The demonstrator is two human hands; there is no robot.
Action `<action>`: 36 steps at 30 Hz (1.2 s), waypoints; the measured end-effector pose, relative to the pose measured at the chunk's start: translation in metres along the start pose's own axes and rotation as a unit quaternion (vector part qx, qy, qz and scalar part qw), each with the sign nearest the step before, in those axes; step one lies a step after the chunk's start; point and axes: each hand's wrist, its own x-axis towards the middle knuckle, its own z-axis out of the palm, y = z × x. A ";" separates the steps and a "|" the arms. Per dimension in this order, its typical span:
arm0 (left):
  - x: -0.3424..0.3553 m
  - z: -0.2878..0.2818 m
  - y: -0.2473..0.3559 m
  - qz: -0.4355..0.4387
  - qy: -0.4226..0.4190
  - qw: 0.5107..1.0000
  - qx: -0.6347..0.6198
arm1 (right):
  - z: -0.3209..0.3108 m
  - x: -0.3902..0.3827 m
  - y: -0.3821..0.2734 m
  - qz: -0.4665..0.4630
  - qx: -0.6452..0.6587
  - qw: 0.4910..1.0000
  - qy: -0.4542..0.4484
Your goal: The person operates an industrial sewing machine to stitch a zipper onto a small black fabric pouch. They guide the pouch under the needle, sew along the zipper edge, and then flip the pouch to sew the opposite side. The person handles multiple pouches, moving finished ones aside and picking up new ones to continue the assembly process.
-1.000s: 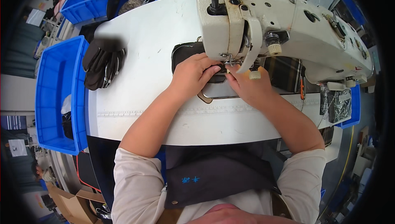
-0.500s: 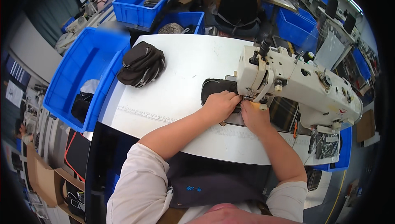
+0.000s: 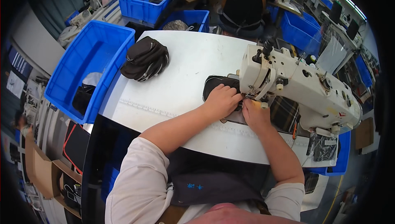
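Note:
Under the head of a cream sewing machine (image 3: 288, 72) lies a dark zippered fabric piece (image 3: 214, 85). My left hand (image 3: 223, 100) rests over that piece, fingers curled onto it beside the presser foot. My right hand (image 3: 257, 115) is just right of the needle area, fingers bent together; what they pinch is hidden. A dark plaid fabric piece (image 3: 284, 113) lies beneath the machine arm, with orange snips (image 3: 295, 129) near it. A pile of dark pouches with zippers (image 3: 144, 59) sits on the left of the white table (image 3: 181, 59).
A blue bin (image 3: 61, 84) with dark items stands left of the table. More blue bins (image 3: 140, 6) line the back, where a co-worker in dark clothing (image 3: 242, 6) sits. Wrapped black packets (image 3: 319, 146) lie at right. An open cardboard box (image 3: 41, 166) is at lower left.
My view has swung upward, bringing the co-worker and back bins into sight. Both hands remain at the needle area, with only slight shifts of the left fingers.

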 end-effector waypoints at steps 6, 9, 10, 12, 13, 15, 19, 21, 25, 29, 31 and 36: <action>0.003 -0.005 0.001 0.006 -0.007 1.000 -0.015 | 0.001 -0.001 0.000 -0.005 0.005 1.000 0.006; 0.003 -0.001 0.001 0.002 0.000 1.000 -0.021 | 0.001 0.000 0.002 -0.009 0.002 1.000 -0.002; 0.004 0.001 0.001 0.002 0.003 1.000 -0.020 | 0.001 0.001 0.001 -0.013 0.001 1.000 -0.001; 0.005 0.003 0.002 0.001 0.006 1.000 -0.018 | 0.001 0.002 -0.001 -0.015 -0.003 1.000 0.000; 0.004 0.004 0.002 -0.004 0.001 1.000 -0.023 | 0.002 0.002 -0.001 -0.014 -0.008 1.000 -0.001; 0.005 0.005 0.002 -0.014 -0.010 0.999 -0.029 | 0.003 0.003 -0.001 -0.017 -0.007 1.000 0.002; 0.007 0.001 0.003 -0.025 0.018 0.999 -0.045 | 0.001 0.001 -0.001 -0.015 0.024 1.000 0.014; 0.007 -0.003 0.005 -0.040 0.007 0.998 -0.043 | 0.002 -0.001 0.001 -0.007 0.029 0.999 0.011; 0.002 -0.007 0.002 -0.084 -0.017 0.994 -0.062 | 0.005 -0.006 0.004 0.015 0.032 0.999 0.000; 0.003 -0.013 0.003 -0.082 -0.047 0.990 -0.106 | 0.006 -0.001 0.004 -0.015 -0.009 1.000 0.021; 0.005 -0.016 0.004 -0.100 -0.066 0.980 -0.159 | 0.005 0.000 0.004 -0.035 -0.042 0.998 0.027; 0.002 -0.017 -0.016 -0.122 -0.116 0.947 -0.273 | 0.004 0.000 -0.005 -0.060 -0.097 0.993 0.031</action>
